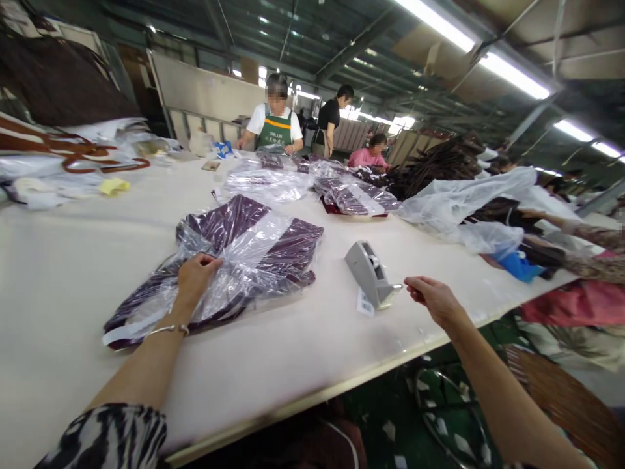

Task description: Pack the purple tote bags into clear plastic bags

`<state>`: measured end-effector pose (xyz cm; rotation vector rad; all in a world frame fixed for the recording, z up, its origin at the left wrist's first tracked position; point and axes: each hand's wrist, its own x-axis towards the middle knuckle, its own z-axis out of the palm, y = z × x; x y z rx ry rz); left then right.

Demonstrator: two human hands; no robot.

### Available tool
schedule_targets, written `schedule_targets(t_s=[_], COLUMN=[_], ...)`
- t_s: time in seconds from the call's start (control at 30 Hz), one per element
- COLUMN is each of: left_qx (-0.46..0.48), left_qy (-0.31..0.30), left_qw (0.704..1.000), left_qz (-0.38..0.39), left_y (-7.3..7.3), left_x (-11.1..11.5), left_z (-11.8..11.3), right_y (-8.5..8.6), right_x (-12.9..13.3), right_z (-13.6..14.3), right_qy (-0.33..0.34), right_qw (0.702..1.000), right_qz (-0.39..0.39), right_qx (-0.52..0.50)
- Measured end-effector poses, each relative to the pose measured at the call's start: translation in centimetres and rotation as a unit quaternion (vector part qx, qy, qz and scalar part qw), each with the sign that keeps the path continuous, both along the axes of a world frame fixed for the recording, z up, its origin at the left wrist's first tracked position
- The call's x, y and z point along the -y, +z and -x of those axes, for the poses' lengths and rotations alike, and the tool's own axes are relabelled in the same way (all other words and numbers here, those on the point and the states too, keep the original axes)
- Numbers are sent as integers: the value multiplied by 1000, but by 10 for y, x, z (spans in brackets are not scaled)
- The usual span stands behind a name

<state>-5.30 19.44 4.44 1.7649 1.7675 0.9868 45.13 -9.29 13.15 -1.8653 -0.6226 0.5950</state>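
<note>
While film [232,280] is pinched by left hand [194,277], right hand [437,299] is held, fingers closed, beside tape dispenser [366,268].
Bagged maroon garment [240,220] is laid on desk [303,352], film likely held gathered; right-hand contents unclear.

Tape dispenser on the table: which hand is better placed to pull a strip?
Right, I'd judge: the right hand is just beside the tape dispenser, while the left hand pinches the clear plastic.

White table [312,352] w/ plastic-bagged maroon garment [244,241], grey tape dispenser [370,273], white label [364,303] & yellow paper [114,187] on it.
</note>
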Motion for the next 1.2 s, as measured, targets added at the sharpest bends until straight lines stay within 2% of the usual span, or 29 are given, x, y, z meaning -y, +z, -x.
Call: schedule_targets(t_s=[0.13, 0.2, 0.27, 0.33, 0.43, 0.5, 0.57, 0.63, 0.73, 0.83, 0.93, 1.1, 1.2], left_qx=[4, 14, 28, 40, 57, 68, 81, 98, 123, 139, 143, 130, 121], left_qy=[3, 5, 3, 2, 6, 13, 16, 17, 24, 37, 46, 49, 47], left_qw=[1000, 1000, 1000, 999, 998, 998, 997, 995, 992, 990, 989, 990, 991], left_qz=[-3, -1, 4, 9, 9, 7, 1, -4, -6, -2, 1, 5, 12], left_y=[-1, 1, 3, 3, -1, -5, -7, -8, -7, -7, -10, -15, -16], left_x=[-3, 0, 4, 8, 6, 3, 2, 2, 1, 0, -2, -3, -2], left_z=[1, 1, 0, -1, 0, 1, 3, 4, 5, 6, 5, 4, 3], right_y=[-38, -52, -52, -38, 1, 26, 42, 46, 35, 20, 6, -8, -16], right_x=[24, 34, 39, 28, -20, -65, -113, -162, -229, -284, -323, -357, -369], right_z=[8, 10, 13, 23, 70, 126, 190, 248, 312, 351, 375, 395, 398], right_qy=[-21, -21, 13, 95, 273, 387, 484, 559, 636, 656, 629, 621, 606], right_qw=[998, 996, 992, 985, 950, 910, 865, 818, 753, 695, 638, 575, 556], right_qz=[55, 84, 116, 128, 107, 89, 73, 72, 85, 147, 235, 318, 299], right_qx=[-9, 14, 37, 65, 106, 116, 111, 114, 145, 254, 377, 427, 484])
